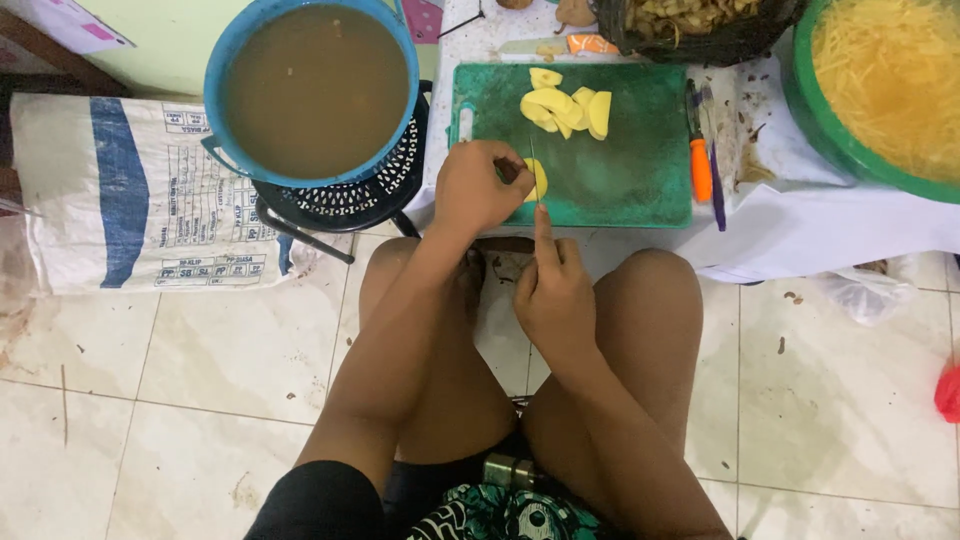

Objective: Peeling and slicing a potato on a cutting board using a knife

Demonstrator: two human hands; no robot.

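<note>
Potato piece (537, 180) is pinned on the cutting board (620, 170) by the closed left hand (478, 188); the knife (535, 170), gripped by the right hand (552, 290), is best kept upright, clear of fingertips.

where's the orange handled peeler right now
In the head view, the orange-handled peeler lies at the right edge of the green cutting board, beside a purple-handled tool, away from both hands.

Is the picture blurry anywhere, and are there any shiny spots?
Head view: soft, even light with no hard shadows; the left hand and green cutting board look fairly sharp; the knife blade is thin and hard to make out; the brown water in the blue tub shows little glare.
</note>
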